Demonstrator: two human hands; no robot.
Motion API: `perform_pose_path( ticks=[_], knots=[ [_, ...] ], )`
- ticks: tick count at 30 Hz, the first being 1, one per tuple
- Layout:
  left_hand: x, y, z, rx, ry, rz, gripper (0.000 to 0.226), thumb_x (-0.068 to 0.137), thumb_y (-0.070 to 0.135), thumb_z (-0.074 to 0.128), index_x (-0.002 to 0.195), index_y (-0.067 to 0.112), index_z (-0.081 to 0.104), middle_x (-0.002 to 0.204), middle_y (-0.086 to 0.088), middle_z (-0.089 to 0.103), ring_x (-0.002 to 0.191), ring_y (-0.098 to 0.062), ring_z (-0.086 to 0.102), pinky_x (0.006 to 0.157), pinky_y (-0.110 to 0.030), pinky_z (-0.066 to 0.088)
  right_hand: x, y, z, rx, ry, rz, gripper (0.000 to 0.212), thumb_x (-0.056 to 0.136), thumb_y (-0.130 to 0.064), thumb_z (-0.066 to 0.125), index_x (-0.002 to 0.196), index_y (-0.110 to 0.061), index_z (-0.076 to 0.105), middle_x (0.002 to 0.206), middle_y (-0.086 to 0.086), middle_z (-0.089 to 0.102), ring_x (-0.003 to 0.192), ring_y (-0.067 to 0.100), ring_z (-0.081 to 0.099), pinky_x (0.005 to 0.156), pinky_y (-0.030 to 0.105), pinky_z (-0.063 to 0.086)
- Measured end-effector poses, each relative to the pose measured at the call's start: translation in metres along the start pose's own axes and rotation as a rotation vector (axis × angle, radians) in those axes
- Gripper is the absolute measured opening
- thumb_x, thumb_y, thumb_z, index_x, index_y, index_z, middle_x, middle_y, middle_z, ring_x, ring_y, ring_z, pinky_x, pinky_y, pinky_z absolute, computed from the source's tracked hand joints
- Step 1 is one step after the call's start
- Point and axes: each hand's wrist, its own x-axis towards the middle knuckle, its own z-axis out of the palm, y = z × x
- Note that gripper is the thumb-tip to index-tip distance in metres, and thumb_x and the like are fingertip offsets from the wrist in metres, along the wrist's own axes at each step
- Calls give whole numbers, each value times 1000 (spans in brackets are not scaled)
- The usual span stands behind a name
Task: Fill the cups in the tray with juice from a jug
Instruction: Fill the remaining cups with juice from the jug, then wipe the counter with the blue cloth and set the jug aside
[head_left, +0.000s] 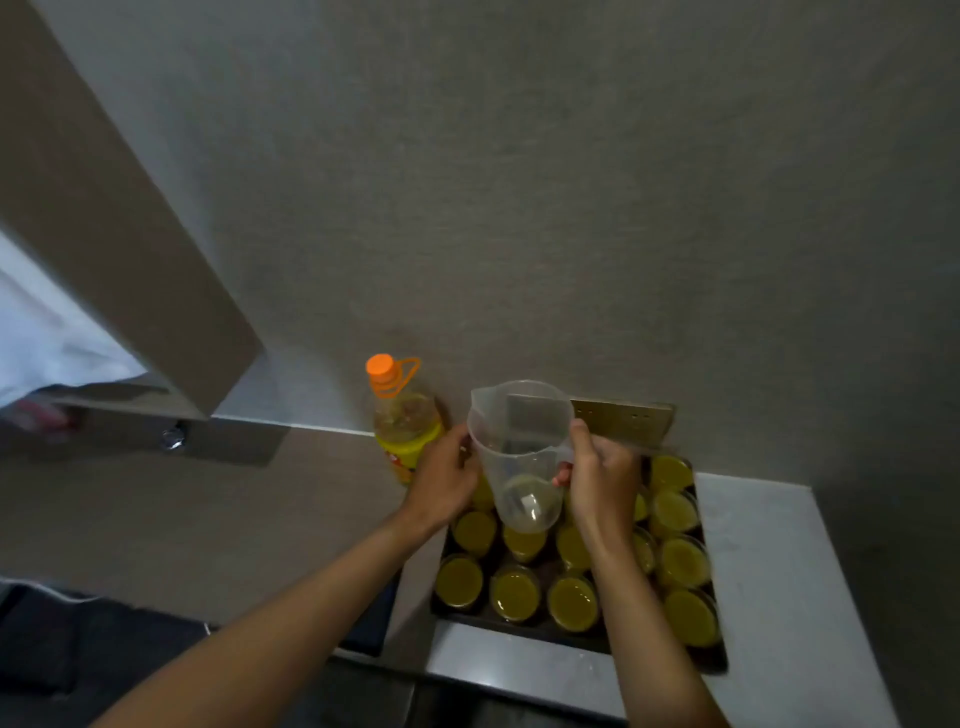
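Observation:
A clear plastic jug (519, 447) hangs upright above the dark tray (519, 631), with only a trace of liquid at its bottom. My right hand (602, 478) grips the jug's handle on the right. My left hand (447, 478) cups the jug's left side, fingers against its wall. Several cups (514, 595) in the tray hold yellow-green juice; some are hidden under the jug and my arms.
A juice bottle (402, 421) with an orange cap stands left of the tray against the wall. The tray sits on a white counter (769, 571) whose right edge is near. A metal plate (623, 423) leans behind the tray. A dark shelf (130, 218) juts out upper left.

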Motion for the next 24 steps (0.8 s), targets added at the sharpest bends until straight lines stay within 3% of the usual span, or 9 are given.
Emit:
perform_pose_path(
  ticks=[4,7,10,12,15,18,20,22,24],
  knots=[
    [-18,-19,-38,-29,-12,-63,30,99,9,55,117,31,65,110,30,66,105,7,63,87,-19,54,-16,3,43,-54,-44,46,42,107,-35,51,78,-7,65,62,4,63,52,9,55,52,25,43],
    [-27,-42,-64,-14,-19,-143,29,98,20,53,120,35,64,113,18,70,105,-2,66,90,-37,58,-29,9,75,-37,-61,92,25,106,-35,53,96,-14,62,78,6,69,61,13,63,53,25,46],
    [-33,-66,-85,35,-13,-193,39,102,22,50,138,38,49,117,4,71,101,-11,68,86,-39,56,-41,14,100,-42,-111,126,19,106,-29,53,102,-15,65,84,8,71,60,10,65,53,24,50],
    [-37,-79,-96,42,-2,-228,35,103,19,49,135,32,45,112,0,72,97,-14,69,86,-42,56,-46,18,113,-68,-155,119,18,106,-22,53,104,-13,68,85,6,69,63,4,65,56,21,50],
    [-39,-99,-108,-20,-61,-271,35,99,7,51,127,26,46,108,10,71,95,3,67,87,-32,55,-54,29,129,-149,-194,69,18,105,-21,52,97,-28,67,95,-4,69,90,10,66,68,25,48],
    [-40,-114,-115,-74,-114,-306,35,99,6,53,127,26,49,108,16,70,94,8,66,84,-21,54,-59,41,145,-217,-212,86,21,105,-19,50,91,-32,61,96,-6,66,91,13,63,72,29,50],
    [-42,-124,-117,-114,-157,-328,35,99,16,56,130,30,48,110,15,70,97,6,67,85,-19,53,-63,48,153,-265,-203,102,20,105,-15,49,96,-30,59,93,-7,62,87,13,61,67,26,46],
    [-43,-134,-116,-118,-200,-345,40,93,36,56,132,35,46,116,7,71,103,-5,68,91,-31,55,-67,53,159,-274,-196,113,15,104,-13,50,105,-25,60,94,-5,64,86,15,62,63,23,43],
    [-43,-144,-117,-118,-222,-357,44,89,43,53,131,36,46,120,3,70,107,-11,67,91,-32,55,-71,59,167,-275,-199,145,20,103,-11,51,112,-26,59,97,-5,65,85,8,62,60,17,40]
  ],
)
